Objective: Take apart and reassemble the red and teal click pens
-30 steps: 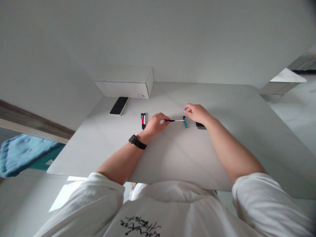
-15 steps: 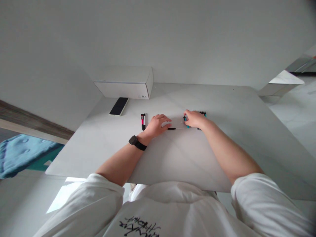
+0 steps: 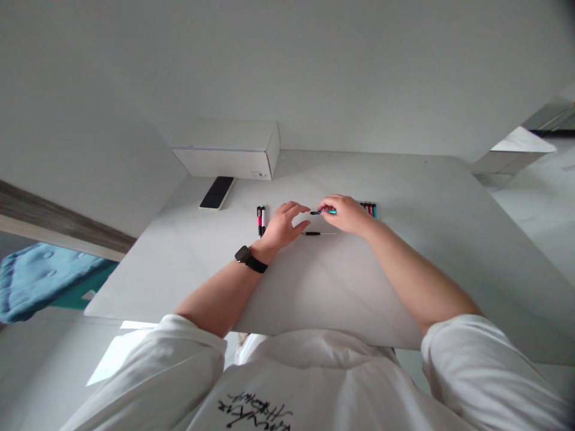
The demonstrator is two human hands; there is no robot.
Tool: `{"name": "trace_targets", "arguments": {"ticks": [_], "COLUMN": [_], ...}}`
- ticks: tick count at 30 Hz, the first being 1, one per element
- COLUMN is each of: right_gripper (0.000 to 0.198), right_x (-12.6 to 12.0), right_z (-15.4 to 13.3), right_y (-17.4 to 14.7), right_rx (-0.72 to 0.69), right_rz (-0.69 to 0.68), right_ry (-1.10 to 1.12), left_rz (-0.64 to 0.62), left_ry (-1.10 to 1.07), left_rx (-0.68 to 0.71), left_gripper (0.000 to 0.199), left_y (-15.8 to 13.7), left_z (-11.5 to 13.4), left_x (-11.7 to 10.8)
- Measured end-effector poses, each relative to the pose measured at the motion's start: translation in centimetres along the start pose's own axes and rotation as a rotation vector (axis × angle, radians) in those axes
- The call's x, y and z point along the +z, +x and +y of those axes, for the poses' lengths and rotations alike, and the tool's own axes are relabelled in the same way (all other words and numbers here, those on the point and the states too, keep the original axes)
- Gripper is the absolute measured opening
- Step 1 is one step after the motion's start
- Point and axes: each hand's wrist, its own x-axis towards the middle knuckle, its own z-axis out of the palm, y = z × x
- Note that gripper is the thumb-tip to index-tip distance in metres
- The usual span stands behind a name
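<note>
Between the thumb and fingers of my right hand [image 3: 345,214] is a teal pen barrel [image 3: 331,212], its dark end pointing left. My left hand [image 3: 286,225] is open just left of that dark end, thumb and fingers apart with a gap between them. Below the hands, a black pen part with a thin refill [image 3: 313,233] lies sideways on the table. Two pens, a red-and-black pen [image 3: 259,221] and a white-and-black pen [image 3: 263,219], lie side by side left of my left hand. Several coloured pen barrels [image 3: 371,209] are lined up beyond my right wrist, partly hidden by it.
A white box [image 3: 224,161] stands against the wall at the back left. In front of it a phone [image 3: 217,193] lies on the pale table [image 3: 309,293]. A blue cushion [image 3: 45,278] is off to the left, below the table's level.
My right hand has moved left with the teal pen barrel and turned it from slanted to nearly level, closer to my left hand. The left hand's fingers have spread wider.
</note>
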Motion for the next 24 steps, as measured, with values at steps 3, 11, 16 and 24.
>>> {"name": "trace_targets", "arguments": {"ticks": [3, 11, 16, 24], "right_gripper": [0.016, 0.022, 0.034, 0.023], "right_x": [0.4, 0.0, -1.3, -0.5], "right_z": [-1.3, -2.7, 0.2, 5.3], "right_y": [-0.1, -0.2, 0.2, -0.2], "right_rx": [-0.032, -0.007, 0.113, 0.266], "right_rz": [0.024, 0.045, 0.085, -0.182], "right_ry": [0.042, 0.248, 0.333, -0.001], "left_rz": [-0.016, -0.008, 0.045, 0.032], "left_ry": [-0.007, -0.085, -0.180, -0.188], "left_rx": [0.022, -0.057, -0.131, -0.241], "left_gripper": [0.025, 0.013, 0.016, 0.028], "left_y": [0.0, 0.2, 0.3, 0.4], "left_z": [-0.1, -0.2, -0.7, -2.0], "left_x": [0.1, 0.2, 0.3, 0.6]}}
